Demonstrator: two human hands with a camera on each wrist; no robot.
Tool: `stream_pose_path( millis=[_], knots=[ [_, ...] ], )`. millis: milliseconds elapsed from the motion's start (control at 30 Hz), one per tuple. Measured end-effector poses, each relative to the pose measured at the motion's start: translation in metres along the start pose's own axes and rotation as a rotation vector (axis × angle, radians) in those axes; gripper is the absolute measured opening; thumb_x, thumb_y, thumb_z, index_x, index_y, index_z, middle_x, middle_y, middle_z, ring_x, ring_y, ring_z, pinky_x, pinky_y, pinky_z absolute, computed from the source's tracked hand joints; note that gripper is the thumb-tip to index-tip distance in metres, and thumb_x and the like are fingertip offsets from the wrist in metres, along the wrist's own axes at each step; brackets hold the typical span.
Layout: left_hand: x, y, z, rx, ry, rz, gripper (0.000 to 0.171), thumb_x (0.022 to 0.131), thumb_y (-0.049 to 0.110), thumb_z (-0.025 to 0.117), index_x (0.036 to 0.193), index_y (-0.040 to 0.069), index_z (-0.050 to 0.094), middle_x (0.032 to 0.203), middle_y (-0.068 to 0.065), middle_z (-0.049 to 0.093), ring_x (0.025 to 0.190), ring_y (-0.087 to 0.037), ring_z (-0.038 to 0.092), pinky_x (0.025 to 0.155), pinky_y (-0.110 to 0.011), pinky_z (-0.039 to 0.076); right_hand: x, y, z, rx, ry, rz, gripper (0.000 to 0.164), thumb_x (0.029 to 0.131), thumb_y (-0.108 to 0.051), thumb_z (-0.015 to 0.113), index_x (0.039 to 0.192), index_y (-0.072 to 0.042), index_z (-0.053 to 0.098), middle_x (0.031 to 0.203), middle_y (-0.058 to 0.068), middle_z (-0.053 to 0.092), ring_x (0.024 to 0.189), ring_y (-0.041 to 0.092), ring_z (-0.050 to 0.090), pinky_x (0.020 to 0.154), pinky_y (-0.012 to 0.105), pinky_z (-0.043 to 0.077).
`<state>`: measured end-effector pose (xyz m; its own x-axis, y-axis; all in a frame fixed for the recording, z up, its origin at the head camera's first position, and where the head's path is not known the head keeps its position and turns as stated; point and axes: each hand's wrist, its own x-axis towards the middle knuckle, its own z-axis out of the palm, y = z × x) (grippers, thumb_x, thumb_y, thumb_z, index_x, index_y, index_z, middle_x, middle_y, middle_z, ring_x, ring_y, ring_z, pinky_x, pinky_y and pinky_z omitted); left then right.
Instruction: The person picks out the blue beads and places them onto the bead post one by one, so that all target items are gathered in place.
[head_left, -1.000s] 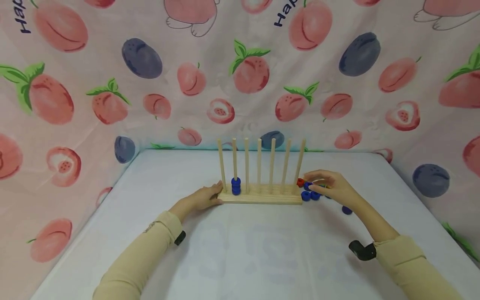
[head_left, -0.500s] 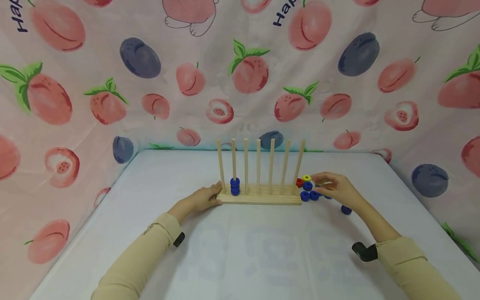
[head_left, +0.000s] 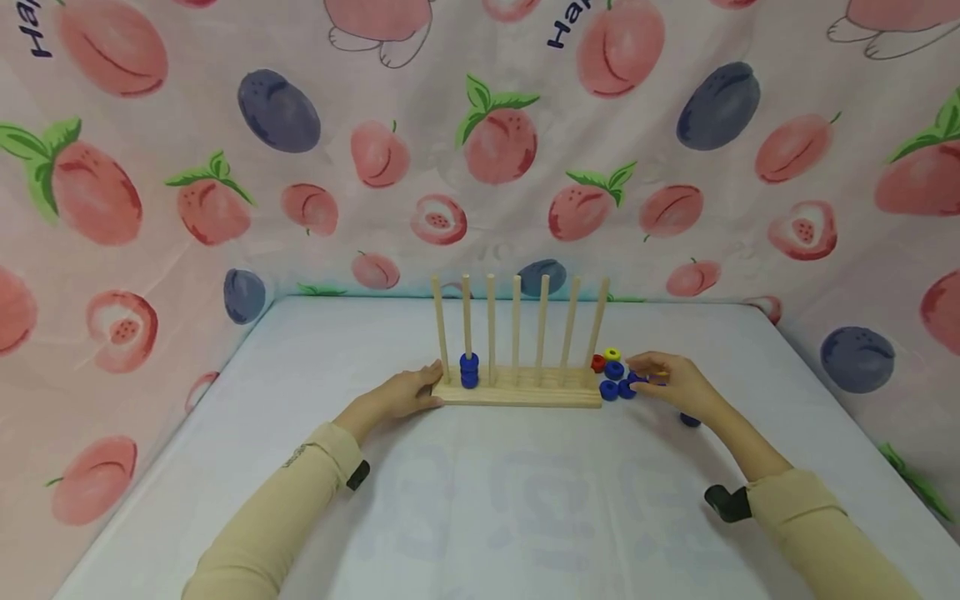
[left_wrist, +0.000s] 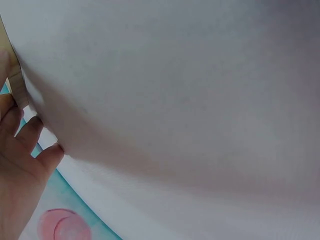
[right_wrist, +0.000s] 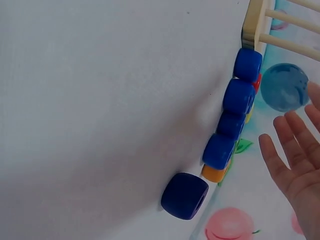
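A wooden peg stand [head_left: 517,398] with a row of upright pegs stands mid-table. Two blue beads [head_left: 469,371] are stacked on its second peg from the left. My left hand [head_left: 401,395] grips the stand's left end, with the thumb at the front; its fingers wrap the end block [left_wrist: 18,85] in the left wrist view. My right hand [head_left: 681,385] hovers at the loose beads right of the stand, thumb and forefinger parted around a blue bead [head_left: 637,380]. In the right wrist view the right hand's fingers [right_wrist: 295,150] are spread, with the thumb out of frame.
Beside the stand's right end lie a yellow bead [head_left: 612,354], a red bead [head_left: 597,363] and several blue beads [head_left: 609,390]. An orange bead [right_wrist: 214,173] sits behind the blue ones. One blue bead [right_wrist: 185,196] lies apart, nearer me. A fruit-print cloth [head_left: 495,200] hangs behind the table.
My right hand has shifted slightly right along the loose beads, uncovering the yellow one. My left hand stays on the stand's end, and the stacked beads are unchanged.
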<state>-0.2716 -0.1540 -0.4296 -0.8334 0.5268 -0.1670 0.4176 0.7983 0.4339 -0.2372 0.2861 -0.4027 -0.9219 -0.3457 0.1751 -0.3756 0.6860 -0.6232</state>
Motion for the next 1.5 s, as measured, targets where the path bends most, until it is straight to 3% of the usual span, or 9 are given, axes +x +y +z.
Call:
stream_pose_path(
  millis=[267,567,800,1033,1267,1500],
  knots=[
    [0.002,-0.001,0.0,0.007,0.018,0.034,0.066,0.094,0.029,0.057,0.145,-0.001,0.027,0.152,-0.021,0.025,0.138,-0.04,0.029,0.115,-0.051,0.025,0.003,0.003,0.003,-0.026,0.02,0.019,0.034,0.085,-0.006,0.068,0.111,0.012,0.06,0.104,0.03,0.065,0.089,0.036,0.065,0.08,0.045,0.056],
    [-0.002,-0.004,-0.002,0.006,0.008,-0.005,0.069,0.093,0.032,0.058,0.147,0.001,0.025,0.152,-0.019,0.025,0.138,-0.04,0.03,0.115,-0.05,0.025,0.003,0.01,0.012,-0.026,-0.002,0.034,0.031,0.083,-0.003,0.069,0.109,0.012,0.061,0.101,0.028,0.065,0.085,0.033,0.066,0.075,0.041,0.057],
    [-0.003,-0.002,-0.004,0.002,0.005,-0.008,0.067,0.094,0.03,0.057,0.146,0.001,0.027,0.153,-0.018,0.024,0.138,-0.04,0.029,0.115,-0.05,0.024,0.004,0.014,0.013,-0.043,-0.009,0.024,0.029,0.081,0.0,0.068,0.107,0.012,0.061,0.1,0.028,0.066,0.083,0.031,0.066,0.071,0.032,0.056],
    [-0.001,0.0,-0.003,-0.001,0.01,0.001,0.067,0.094,0.03,0.057,0.146,0.0,0.026,0.152,-0.019,0.024,0.138,-0.041,0.029,0.115,-0.051,0.024,0.008,0.013,0.014,-0.039,-0.033,0.024,0.029,0.081,0.002,0.068,0.106,0.014,0.06,0.101,0.029,0.065,0.082,0.032,0.067,0.071,0.034,0.057],
    [0.002,-0.001,0.0,0.006,0.017,0.011,0.067,0.094,0.03,0.057,0.146,0.0,0.026,0.151,-0.02,0.026,0.137,-0.041,0.031,0.115,-0.051,0.025,0.009,0.014,0.014,-0.118,-0.056,0.069,0.031,0.081,-0.002,0.07,0.107,0.011,0.062,0.098,0.023,0.067,0.077,0.021,0.063,0.065,0.028,0.052],
    [0.001,0.002,0.001,0.007,0.02,0.007,0.067,0.094,0.029,0.057,0.146,0.0,0.026,0.152,-0.019,0.025,0.137,-0.041,0.031,0.115,-0.05,0.025,0.007,0.015,0.014,-0.194,-0.1,0.075,0.034,0.079,-0.002,0.07,0.109,0.013,0.062,0.084,0.014,0.062,0.074,0.018,0.057,0.064,0.03,0.049]
  ],
)
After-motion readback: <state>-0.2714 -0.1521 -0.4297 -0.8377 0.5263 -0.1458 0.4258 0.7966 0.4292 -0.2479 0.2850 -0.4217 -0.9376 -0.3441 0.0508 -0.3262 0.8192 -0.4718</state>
